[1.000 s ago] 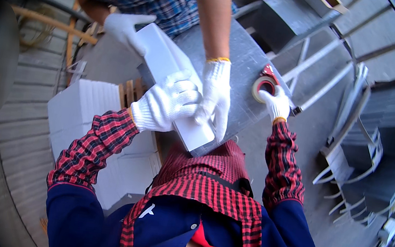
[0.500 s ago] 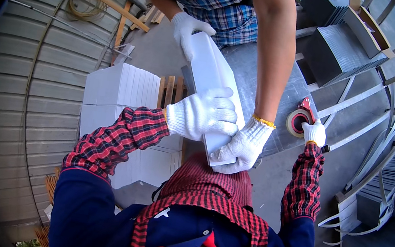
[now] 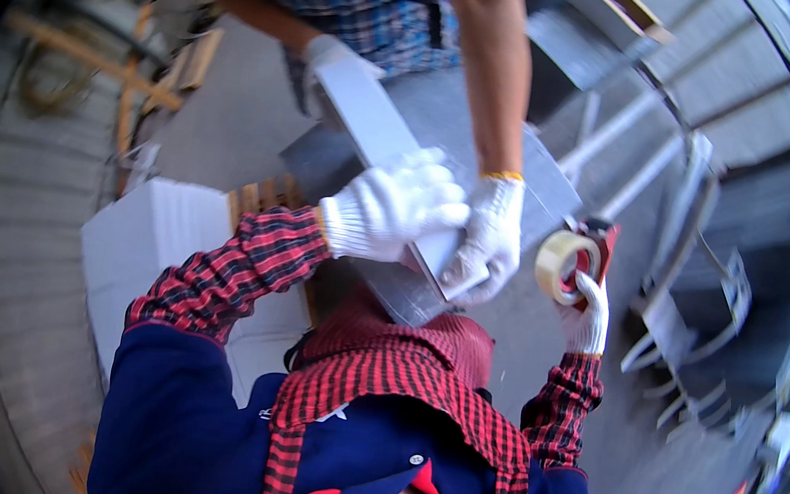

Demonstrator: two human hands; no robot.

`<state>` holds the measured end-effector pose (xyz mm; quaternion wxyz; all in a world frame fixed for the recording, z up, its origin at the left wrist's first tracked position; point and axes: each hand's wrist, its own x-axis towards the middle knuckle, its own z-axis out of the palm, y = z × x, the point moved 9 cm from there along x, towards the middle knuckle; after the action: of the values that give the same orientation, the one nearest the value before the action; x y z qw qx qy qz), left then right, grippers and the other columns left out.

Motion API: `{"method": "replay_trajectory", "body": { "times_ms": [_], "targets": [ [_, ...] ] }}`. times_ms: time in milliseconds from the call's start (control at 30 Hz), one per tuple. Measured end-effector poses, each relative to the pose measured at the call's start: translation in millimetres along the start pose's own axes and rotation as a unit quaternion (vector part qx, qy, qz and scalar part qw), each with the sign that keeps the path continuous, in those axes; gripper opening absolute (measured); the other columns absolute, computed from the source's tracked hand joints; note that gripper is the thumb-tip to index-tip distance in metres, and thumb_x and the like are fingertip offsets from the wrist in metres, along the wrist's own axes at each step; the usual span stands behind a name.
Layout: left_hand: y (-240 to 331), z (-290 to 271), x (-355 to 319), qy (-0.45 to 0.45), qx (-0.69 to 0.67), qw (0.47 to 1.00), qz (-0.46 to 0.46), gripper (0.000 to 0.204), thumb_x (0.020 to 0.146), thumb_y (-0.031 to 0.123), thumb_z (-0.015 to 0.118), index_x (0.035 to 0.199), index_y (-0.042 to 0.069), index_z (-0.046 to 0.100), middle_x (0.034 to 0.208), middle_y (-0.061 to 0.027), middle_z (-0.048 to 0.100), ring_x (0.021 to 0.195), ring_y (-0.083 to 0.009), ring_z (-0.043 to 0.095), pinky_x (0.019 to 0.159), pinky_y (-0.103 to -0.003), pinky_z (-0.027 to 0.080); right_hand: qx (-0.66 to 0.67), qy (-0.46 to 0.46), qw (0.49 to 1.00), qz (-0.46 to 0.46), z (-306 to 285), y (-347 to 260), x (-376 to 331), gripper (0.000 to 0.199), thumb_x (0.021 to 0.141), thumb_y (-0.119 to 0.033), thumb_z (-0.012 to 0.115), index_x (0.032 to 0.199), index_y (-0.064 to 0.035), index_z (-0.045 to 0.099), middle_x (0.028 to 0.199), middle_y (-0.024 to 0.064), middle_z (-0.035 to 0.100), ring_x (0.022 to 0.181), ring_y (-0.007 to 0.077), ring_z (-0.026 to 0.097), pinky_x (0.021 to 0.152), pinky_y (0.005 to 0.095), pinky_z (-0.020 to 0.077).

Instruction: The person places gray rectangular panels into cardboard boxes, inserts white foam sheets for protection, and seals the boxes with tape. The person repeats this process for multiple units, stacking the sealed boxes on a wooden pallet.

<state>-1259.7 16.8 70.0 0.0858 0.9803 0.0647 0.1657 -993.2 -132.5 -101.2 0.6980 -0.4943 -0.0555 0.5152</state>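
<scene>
A long, narrow white box (image 3: 363, 101) slants across the view, tilted onto a narrow side above a grey work surface (image 3: 545, 172). My gloved left hand (image 3: 395, 209) lies over its near part with fingers stretched across; the thumb is hidden. My gloved right hand (image 3: 587, 320) is closed around a red tape dispenser (image 3: 604, 238) with a roll of clear tape (image 3: 554, 261), off to the right of the box. Facing me, a co-worker in blue plaid grips the box's far end with one gloved hand (image 3: 326, 55) and its near end with the other (image 3: 488, 245).
White stacked boxes (image 3: 149, 238) stand at left on a wooden pallet (image 3: 266, 194). Metal rails (image 3: 622, 142), grey stacked panels (image 3: 585, 46) and curled pale strips (image 3: 688, 389) are on the right. Wooden planks (image 3: 88, 57) lean at the far left.
The box has turned onto a narrower side and shifted left. My right hand has drawn the tape dispenser closer and tilted it upright. The whole view has swung right and blurred.
</scene>
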Motion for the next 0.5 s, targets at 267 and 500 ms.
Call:
{"method": "replay_trajectory", "body": {
  "times_ms": [267,500],
  "targets": [
    [-5.7,-43.1,-24.7,0.143,-0.236,0.961,-0.007,0.081,0.069,0.035,0.086,0.136,0.011,0.048,0.126,-0.0132,0.058,0.120,-0.0328,0.056,0.110,-0.049,0.038,-0.164,0.010,0.970,-0.180,114.2,-86.1,-138.9,0.056,0.077,-0.014,0.061,0.128,0.0057,0.056,0.092,0.0071,0.062,0.078,0.0135,0.059,0.076,0.0261,0.0486],
    [-6.7,-44.3,-26.3,-0.026,-0.625,0.759,-0.181,0.045,0.105,0.033,0.051,0.138,0.002,0.052,0.128,-0.0142,0.060,0.118,-0.0208,0.059,0.101,-0.032,0.047,-0.388,0.062,0.871,-0.295,175.1,-80.9,-196.9,0.057,0.070,-0.001,0.066,0.127,0.0032,0.063,0.121,0.0122,0.062,0.111,0.0240,0.061,0.098,0.0345,0.0463]
  ]
}}
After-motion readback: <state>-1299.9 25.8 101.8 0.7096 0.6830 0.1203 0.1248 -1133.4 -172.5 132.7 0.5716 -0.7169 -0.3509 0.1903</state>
